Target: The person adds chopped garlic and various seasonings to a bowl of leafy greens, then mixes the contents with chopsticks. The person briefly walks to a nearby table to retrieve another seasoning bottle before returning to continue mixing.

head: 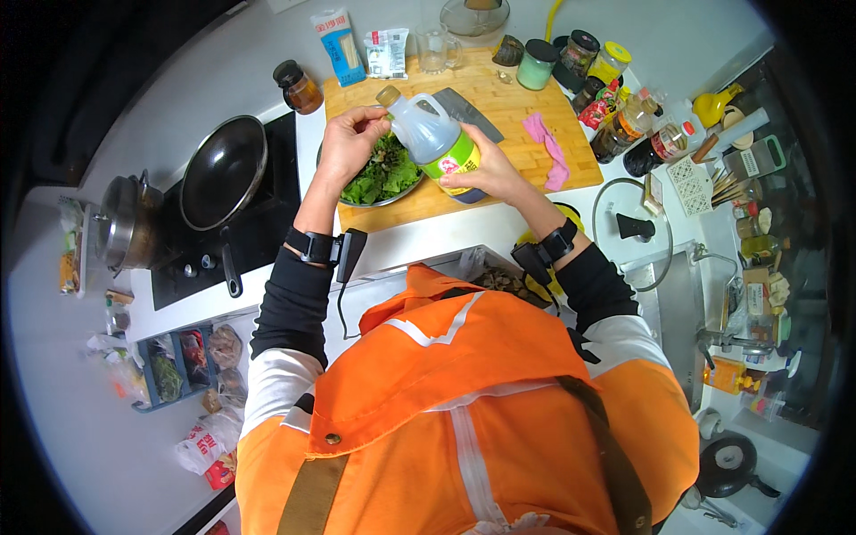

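A translucent plastic jug (pixel 428 137) with a gold cap, a moulded handle and a yellow-green label is in my right hand (pixel 488 167), gripped low on its body. The jug is tilted, its cap towards the upper left, and dark liquid shows at its base. My left hand (pixel 351 144) is beside the jug's neck, thumb and forefinger pinched together at a small greenish spot; whether they hold something is unclear. Beneath lies a round bowl (pixel 382 203) of leafy greens (pixel 384 175), partly hidden by my left hand and the jug, on a wooden cutting board (pixel 401 217).
A dark flat blade (pixel 478 117) and a pink cloth (pixel 550 150) lie on the board. A glass mug (pixel 433 50) and jars (pixel 537 65) stand behind. Left is a cooktop with a wok (pixel 224 172) and a pot (pixel 127 224). Right are sauce bottles (pixel 662 147), a glass lid (pixel 632 261) and a sink (pixel 675 321).
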Motion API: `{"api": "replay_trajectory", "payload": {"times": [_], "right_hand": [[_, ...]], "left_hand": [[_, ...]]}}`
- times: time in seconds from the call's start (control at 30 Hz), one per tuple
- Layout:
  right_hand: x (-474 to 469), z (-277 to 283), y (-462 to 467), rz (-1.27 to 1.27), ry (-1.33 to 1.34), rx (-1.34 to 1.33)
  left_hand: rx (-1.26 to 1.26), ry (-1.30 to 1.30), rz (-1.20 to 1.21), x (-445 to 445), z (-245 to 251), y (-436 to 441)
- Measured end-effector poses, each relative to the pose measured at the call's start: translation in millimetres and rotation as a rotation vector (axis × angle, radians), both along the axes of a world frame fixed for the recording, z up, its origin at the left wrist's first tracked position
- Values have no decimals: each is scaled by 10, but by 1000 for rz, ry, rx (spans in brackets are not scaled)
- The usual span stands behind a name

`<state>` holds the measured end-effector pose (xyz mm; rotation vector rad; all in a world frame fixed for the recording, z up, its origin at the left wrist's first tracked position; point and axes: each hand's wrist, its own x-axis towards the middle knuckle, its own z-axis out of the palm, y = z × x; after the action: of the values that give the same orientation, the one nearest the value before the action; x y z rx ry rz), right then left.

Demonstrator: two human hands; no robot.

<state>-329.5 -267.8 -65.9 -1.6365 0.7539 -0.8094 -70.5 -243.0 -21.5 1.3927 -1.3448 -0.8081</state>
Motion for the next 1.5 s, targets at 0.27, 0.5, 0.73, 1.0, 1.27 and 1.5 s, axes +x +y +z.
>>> {"api": "replay_trajectory", "payload": {"times": [0.27, 0.5, 0.73, 1.0, 1.27, 1.5], "right_hand": [[3, 97, 22, 59, -133, 148], [-43, 115, 38, -10, -131, 8], [-357, 282, 46, -45, -174, 62], [-1092, 443, 186, -193, -103, -60], [-2323, 433, 463, -484, -223, -61], [-3878, 177, 428, -908, -248, -51]], "left_hand": [[-20, 184, -19, -81, 264, 20], [16, -40, -47, -161, 471, -4], [-131, 175, -150, -461, 645, -130], [-93, 12, -420, -1051, 816, -447], [-136, 164, -694, -2475, 847, -563], [84, 155, -788, -3352, 510, -671]]}}
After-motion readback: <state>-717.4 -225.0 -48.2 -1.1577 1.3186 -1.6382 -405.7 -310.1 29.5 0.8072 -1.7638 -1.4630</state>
